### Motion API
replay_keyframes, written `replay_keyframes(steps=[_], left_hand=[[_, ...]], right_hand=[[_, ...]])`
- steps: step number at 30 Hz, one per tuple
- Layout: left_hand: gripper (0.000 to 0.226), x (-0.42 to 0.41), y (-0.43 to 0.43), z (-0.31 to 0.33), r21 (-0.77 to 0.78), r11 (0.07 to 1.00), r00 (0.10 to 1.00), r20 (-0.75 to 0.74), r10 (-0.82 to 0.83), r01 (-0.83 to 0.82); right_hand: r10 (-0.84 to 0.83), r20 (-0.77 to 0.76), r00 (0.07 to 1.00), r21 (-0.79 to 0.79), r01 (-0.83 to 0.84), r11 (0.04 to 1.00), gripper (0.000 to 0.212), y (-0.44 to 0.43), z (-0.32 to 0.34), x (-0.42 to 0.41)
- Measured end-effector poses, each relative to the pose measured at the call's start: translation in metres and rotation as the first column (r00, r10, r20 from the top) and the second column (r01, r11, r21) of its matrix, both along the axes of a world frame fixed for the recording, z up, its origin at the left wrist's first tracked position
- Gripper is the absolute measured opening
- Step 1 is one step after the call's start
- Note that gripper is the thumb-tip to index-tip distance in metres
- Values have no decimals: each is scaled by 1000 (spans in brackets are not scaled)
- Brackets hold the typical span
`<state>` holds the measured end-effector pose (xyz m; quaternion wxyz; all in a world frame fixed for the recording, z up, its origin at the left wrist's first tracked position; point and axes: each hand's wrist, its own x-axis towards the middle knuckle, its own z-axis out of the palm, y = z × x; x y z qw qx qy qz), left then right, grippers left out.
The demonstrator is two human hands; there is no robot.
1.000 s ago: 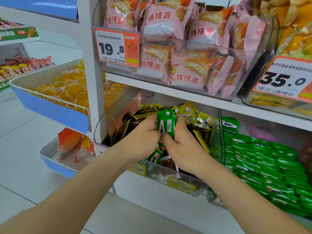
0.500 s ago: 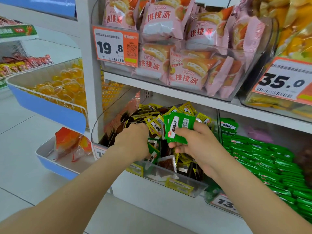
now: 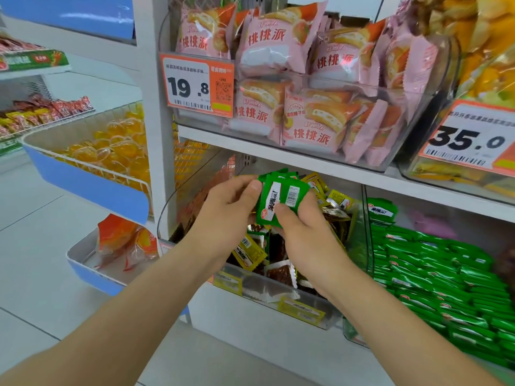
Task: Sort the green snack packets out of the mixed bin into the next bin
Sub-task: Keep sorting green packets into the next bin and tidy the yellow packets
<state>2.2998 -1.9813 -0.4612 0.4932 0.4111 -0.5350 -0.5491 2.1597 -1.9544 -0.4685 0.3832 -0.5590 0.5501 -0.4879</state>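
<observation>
Green packets (image 3: 287,197), gripped by right hand (image 3: 306,238) alone before, are now pinched by left hand (image 3: 223,215) too.

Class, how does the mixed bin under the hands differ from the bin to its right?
The mixed bin holds yellow and brown packets; the next bin shows mostly green packets. The mixed bin's packets lie jumbled; the next bin's lie in flat rows. The left hand and right hand hold a green stack over the mixed bin; none is over the next bin. Both are clear-walled and stand side by side.
</observation>
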Motion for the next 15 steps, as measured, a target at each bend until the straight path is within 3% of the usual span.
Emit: replay_keyframes(steps=[2, 7, 11, 13, 15], left_hand=[[37, -4, 4, 0, 40, 999, 1000, -29, -4, 5], [52, -15, 11, -6, 200, 969, 948, -310, -76, 143], [41, -25, 6, -2, 302, 953, 937, -329, 120, -15], [36, -29, 5, -1, 322, 947, 923, -368, 113, 12], [38, -35, 11, 4, 313, 946, 911, -410, 51, 88]], right_hand=[[16, -112, 994, -42, -21, 999, 46, -1, 1, 5], [-4, -371, 929, -117, -42, 992, 63, 8, 2, 13], [65, -516, 854, -134, -155, 979, 71, 20, 2, 9], [47, -586, 809, -129, -150, 980, 76, 27, -1, 8], [-72, -647, 759, -179, -60, 982, 74, 32, 0, 5]])
